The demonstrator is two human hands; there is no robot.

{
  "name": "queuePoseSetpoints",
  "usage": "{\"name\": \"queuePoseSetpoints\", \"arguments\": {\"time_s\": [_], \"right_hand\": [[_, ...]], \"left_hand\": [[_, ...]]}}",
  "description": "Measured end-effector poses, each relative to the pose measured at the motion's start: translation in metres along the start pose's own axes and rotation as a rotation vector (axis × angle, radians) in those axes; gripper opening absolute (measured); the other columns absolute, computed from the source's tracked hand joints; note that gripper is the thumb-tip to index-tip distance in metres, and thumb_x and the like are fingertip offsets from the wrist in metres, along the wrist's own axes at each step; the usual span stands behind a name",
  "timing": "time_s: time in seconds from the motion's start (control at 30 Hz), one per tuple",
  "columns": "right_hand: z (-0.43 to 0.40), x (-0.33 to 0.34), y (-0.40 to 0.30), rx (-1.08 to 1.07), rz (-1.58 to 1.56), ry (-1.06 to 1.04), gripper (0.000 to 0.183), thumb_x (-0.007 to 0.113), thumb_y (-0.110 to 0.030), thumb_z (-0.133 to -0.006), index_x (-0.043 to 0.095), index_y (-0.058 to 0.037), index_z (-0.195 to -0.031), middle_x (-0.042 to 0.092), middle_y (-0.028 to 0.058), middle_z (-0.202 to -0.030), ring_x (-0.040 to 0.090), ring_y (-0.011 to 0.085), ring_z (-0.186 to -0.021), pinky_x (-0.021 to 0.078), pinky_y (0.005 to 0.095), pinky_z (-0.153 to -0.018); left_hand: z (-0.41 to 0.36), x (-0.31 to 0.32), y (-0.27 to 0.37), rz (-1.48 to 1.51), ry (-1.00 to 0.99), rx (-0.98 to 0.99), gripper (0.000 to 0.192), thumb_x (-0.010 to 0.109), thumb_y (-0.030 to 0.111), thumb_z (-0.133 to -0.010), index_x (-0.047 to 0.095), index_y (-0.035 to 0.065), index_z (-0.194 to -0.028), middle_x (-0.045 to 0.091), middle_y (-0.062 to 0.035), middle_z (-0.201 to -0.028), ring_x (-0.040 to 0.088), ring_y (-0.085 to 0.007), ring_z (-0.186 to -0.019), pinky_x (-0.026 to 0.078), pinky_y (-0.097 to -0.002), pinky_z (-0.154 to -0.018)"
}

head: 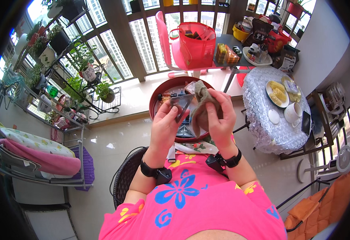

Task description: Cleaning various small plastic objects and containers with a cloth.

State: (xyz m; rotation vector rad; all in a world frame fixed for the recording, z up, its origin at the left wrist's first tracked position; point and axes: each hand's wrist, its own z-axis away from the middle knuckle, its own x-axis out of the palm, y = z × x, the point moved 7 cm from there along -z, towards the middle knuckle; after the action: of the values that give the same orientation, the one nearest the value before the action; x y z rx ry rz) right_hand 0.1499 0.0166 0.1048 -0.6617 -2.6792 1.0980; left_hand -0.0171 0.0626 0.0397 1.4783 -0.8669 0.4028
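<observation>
A flat, see-through triangular plastic piece (186, 101) is pinched between the thumb and fingers of my left hand (166, 120). My right hand (221, 112) grips a crumpled grey-brown cloth (203, 96), which hangs down beside the triangle. Whether cloth and triangle touch, I cannot tell. Below both hands stands a round red tub (154, 100) with a pale inside. Small plastic parts lie in it, among them a dark piece with wheels (166, 96) and another triangular piece (185, 131) near the front rim. My hands and the cloth hide much of the tub's contents.
On the right, a round table with a silvery lace cloth (259, 120) bears a plate of corn (277, 93), a mug (292, 112) and a phone (306, 122). Behind the tub, a red mesh bag (197, 45) rests on a pink chair (162, 36). Plant stands (103, 103) and a drying rack (80, 144) line the left.
</observation>
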Motion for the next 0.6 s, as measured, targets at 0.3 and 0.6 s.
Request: {"name": "queuePoseSetpoints", "arguments": {"time_s": [0.3,0.6], "right_hand": [[0.028,0.021,-0.006,-0.241,0.186,-0.179,0.025,0.066,0.008,-0.079,0.066,0.0000,-0.103,0.064,0.0139,-0.101,0.062,0.0301,-0.090,0.0504,0.0366,-0.079],[0.004,0.005,-0.023,-0.259,0.159,-0.117,0.024,0.069,0.005,-0.080,0.069,-0.0031,-0.102,0.063,0.0101,-0.102,0.061,0.0283,-0.093,0.0509,0.0365,-0.080]], "left_hand": [[0.002,-0.009,-0.031,0.017,0.035,-0.203,0.028,0.056,0.010,-0.099,0.059,0.0027,-0.126,0.067,-0.0041,-0.110,0.064,-0.0114,-0.095,0.052,-0.0275,-0.085],[0.002,-0.009,-0.039,0.062,-0.020,-0.293,0.020,0.057,0.014,-0.099,0.061,0.0088,-0.118,0.067,-0.0008,-0.108,0.065,-0.0113,-0.094,0.052,-0.0286,-0.083]]}}
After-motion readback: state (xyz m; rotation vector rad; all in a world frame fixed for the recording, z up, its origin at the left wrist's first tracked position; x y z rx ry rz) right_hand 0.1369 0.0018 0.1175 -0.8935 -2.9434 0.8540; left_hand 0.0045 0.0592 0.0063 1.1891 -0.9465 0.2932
